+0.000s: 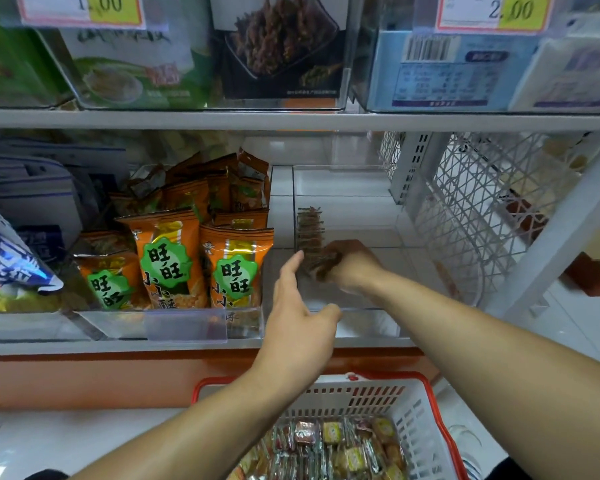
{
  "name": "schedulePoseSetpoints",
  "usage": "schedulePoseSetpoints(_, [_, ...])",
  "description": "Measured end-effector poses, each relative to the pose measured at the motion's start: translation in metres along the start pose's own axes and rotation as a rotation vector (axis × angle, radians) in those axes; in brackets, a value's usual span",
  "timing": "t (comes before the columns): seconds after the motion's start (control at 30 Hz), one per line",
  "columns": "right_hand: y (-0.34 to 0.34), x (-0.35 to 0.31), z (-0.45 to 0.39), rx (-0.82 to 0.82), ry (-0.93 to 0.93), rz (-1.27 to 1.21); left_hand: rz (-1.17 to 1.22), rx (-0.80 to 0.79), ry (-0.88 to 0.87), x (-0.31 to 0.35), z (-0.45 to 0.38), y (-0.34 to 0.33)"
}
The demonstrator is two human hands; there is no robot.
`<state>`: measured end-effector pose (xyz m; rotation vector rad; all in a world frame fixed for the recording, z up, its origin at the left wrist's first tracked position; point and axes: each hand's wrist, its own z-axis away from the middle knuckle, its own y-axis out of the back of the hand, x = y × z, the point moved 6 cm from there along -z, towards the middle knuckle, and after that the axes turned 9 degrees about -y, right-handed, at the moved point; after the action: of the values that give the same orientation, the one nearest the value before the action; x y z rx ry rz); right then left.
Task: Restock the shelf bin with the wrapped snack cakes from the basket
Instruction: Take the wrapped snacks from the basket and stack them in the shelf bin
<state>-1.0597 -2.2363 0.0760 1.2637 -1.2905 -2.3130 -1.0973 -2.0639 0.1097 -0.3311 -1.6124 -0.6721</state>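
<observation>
Head view: right hand (pixel 352 263) fingers clutch one bunch of cakes (pixel 312 233) inside bin (pixel 371 310); left hand (pixel 298 320) fingers spread.

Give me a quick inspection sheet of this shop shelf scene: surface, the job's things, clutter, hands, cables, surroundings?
Surface: white shelf carrying clear plastic bins.
Job's things: clear bin, mostly bare, with a row of brown wrapped cakes along its left wall; red-rimmed white basket below, holding many wrapped snack cakes.
Clutter: orange snack packets in the next bin to the left; blue and white bags further left.
Hands: right hand inside the bin, gripping brown cakes; left hand at the bin's front, fingers relaxed, holding nothing.
Cables: nothing seen.
Surroundings: price tags on the shelf above; white lattice panel at right.
</observation>
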Motion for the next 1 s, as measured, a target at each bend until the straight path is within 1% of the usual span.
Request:
schedulePoseSetpoints(0.07, [0.000,-0.002,-0.006,0.045,-0.003,0.036,0.012,0.002,0.000,0.001,0.000,0.000])
schedulePoseSetpoints(0.17, [0.003,0.003,-0.014,0.095,-0.058,-0.003,0.014,-0.010,-0.006,0.003,0.001,0.002])
schedulePoseSetpoints(0.23, [0.001,0.008,-0.018,0.083,-0.100,0.010,0.010,-0.021,-0.002,0.003,0.001,0.002])
schedulePoseSetpoints(0.3, [-0.002,0.010,-0.020,0.054,-0.132,-0.027,0.005,-0.030,0.014,0.004,0.003,0.002])
schedulePoseSetpoints(0.37, [-0.006,0.008,-0.021,0.009,-0.128,-0.094,0.004,-0.035,0.029,0.004,0.004,0.002])
schedulePoseSetpoints(0.43, [-0.009,0.007,-0.023,-0.022,-0.114,-0.100,-0.002,-0.038,0.032,0.003,0.004,0.003])
schedulePoseSetpoints(0.53, [-0.009,0.010,-0.023,-0.019,-0.125,-0.114,-0.039,-0.035,0.015,0.002,0.003,0.004])
schedulePoseSetpoints(0.63, [-0.008,0.009,-0.019,-0.055,-0.124,-0.123,-0.085,-0.040,-0.022,0.003,0.005,0.006])
schedulePoseSetpoints(0.7, [0.002,0.001,-0.012,-0.031,-0.104,-0.092,-0.105,-0.054,-0.022,0.005,0.008,0.008])
schedulePoseSetpoints(0.73, [0.011,-0.004,-0.007,0.031,-0.072,-0.089,-0.112,-0.050,-0.032,0.007,0.012,0.010])
schedulePoseSetpoints(0.8, [0.036,-0.021,0.012,0.237,0.057,-0.147,-0.077,-0.002,-0.072,0.009,0.020,0.014])
schedulePoseSetpoints(0.83, [0.049,-0.030,0.028,0.346,0.157,-0.218,-0.014,0.033,-0.061,0.008,0.026,0.016])
schedulePoseSetpoints(0.87, [0.060,-0.038,0.049,0.439,0.304,-0.306,0.084,0.074,-0.008,0.003,0.032,0.018])
schedulePoseSetpoints(0.9, [0.064,-0.044,0.073,0.492,0.484,-0.374,0.191,0.124,0.080,-0.007,0.039,0.020])
schedulePoseSetpoints(0.93, [0.061,-0.047,0.099,0.499,0.659,-0.388,0.262,0.157,0.179,-0.022,0.046,0.019])
schedulePoseSetpoints(0.97, [0.049,-0.045,0.122,0.468,0.801,-0.344,0.291,0.154,0.264,-0.039,0.052,0.016])
schedulePoseSetpoints(1.0, [0.030,-0.037,0.140,0.394,0.893,-0.262,0.272,0.114,0.326,-0.058,0.057,0.012])
